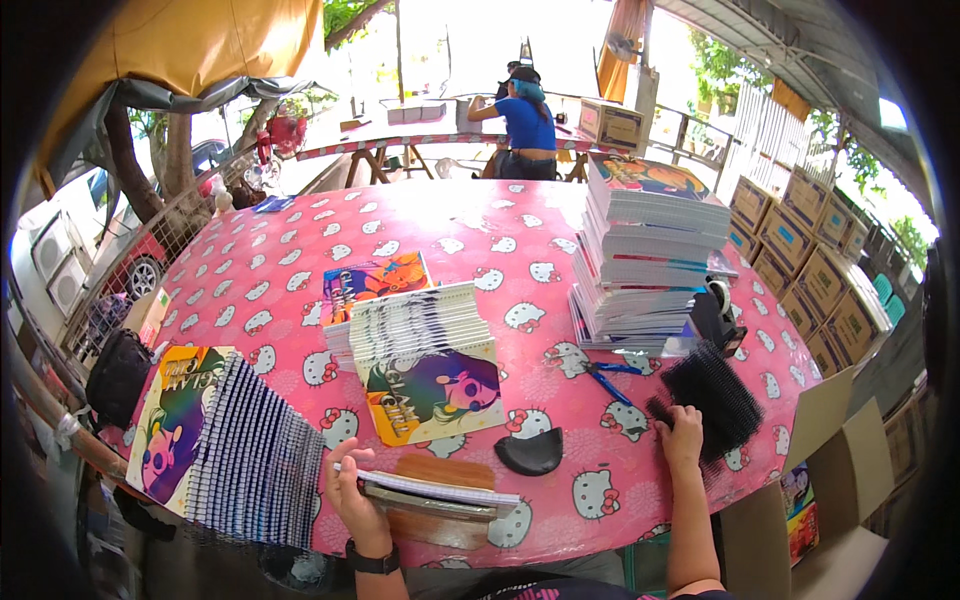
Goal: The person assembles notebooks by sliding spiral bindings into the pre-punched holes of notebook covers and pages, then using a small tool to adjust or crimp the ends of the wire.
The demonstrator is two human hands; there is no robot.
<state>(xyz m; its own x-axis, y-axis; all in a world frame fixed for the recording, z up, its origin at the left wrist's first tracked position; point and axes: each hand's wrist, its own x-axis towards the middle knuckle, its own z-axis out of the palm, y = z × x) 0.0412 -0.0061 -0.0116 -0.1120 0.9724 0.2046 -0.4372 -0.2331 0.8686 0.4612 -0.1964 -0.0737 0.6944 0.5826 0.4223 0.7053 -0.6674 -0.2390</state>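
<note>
My left hand (357, 503), with a dark watch on its wrist, grips the left end of a thin stack of pages (450, 490). The stack is held edge-up over a brown wooden board (435, 528) at the table's near edge. At the right, the curled fingers of my right hand (682, 437) are at the near-left edge of a pile of black spiral binding coils (715, 395), closed on a coil there. A black curved pad (530, 453) lies between my hands. Blue-handled pliers (609, 382) rest just left of the coils.
Spiral-bound notebooks stand in a slanted row (250, 450) at the left and in a pile (425, 370) at the middle. A tall book stack (650, 255) rises behind a tape dispenser (718, 310). An open carton (840, 500) is at the right; a person (527, 125) works at a far table.
</note>
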